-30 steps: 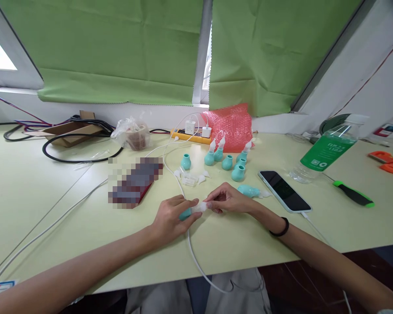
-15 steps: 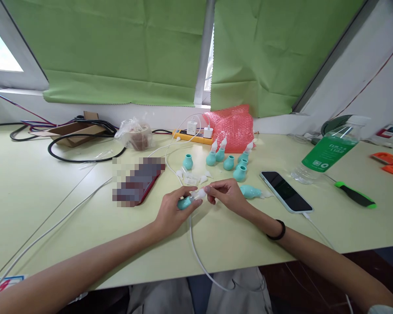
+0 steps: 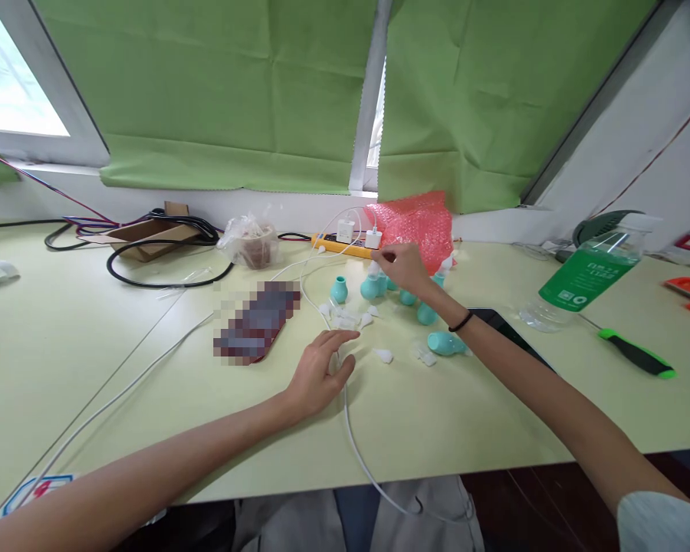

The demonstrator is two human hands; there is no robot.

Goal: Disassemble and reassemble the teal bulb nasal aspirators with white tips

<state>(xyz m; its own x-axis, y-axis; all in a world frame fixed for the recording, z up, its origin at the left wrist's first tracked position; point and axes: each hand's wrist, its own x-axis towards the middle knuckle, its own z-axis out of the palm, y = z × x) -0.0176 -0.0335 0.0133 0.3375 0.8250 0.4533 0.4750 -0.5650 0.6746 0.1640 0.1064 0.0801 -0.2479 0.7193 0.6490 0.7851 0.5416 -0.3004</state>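
Note:
Over the table, my left hand (image 3: 322,372) rests with its fingers apart and nothing in it, beside a white cable. My right hand (image 3: 403,267) is stretched toward the back, fingers pinched together above a group of teal bulbs (image 3: 369,287); what they hold is too small and hidden to name. A white tip shows just under those fingers. One teal bulb without a tip (image 3: 339,290) stands left of the group, and another teal bulb (image 3: 445,343) lies on its side below my right forearm. Small white pieces (image 3: 382,356) and clear pieces (image 3: 425,353) lie between my hands.
A red-edged phone (image 3: 258,322) lies left. Behind are a yellow power strip (image 3: 345,247), pink bubble wrap (image 3: 417,222), a bagged pot (image 3: 256,247) and coiled black cable (image 3: 166,285). On the right: a second phone (image 3: 509,335), a tilted bottle (image 3: 589,276) and a screwdriver (image 3: 635,353).
My left hand has let go of the teal bulb with the white tip and opened. My right hand has moved away from it, back to the standing bulbs. The view has shifted slightly.

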